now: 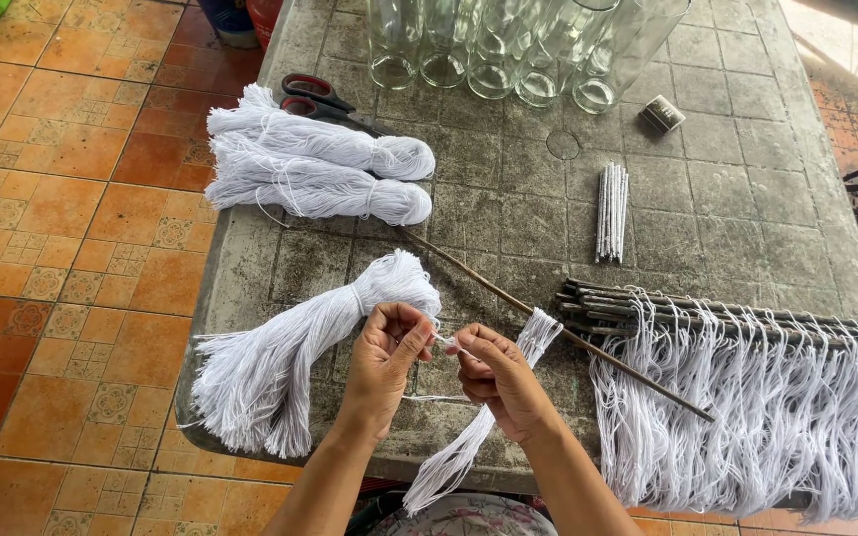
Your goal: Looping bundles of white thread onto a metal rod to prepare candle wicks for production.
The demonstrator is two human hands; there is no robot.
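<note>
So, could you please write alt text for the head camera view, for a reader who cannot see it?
Two bare hands, left hand and right hand, pinch white strings over a grey stone table, beside a thin stick hung with strings. Loose white bundles, scissors, empty glass bottles and more strung sticks lie around.

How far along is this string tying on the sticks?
Done: a stack of sticks already hung with strings. In hand: the left hand and right hand work a string at one thin stick carrying a single small bunch. Left: three white string bundles remain.
</note>
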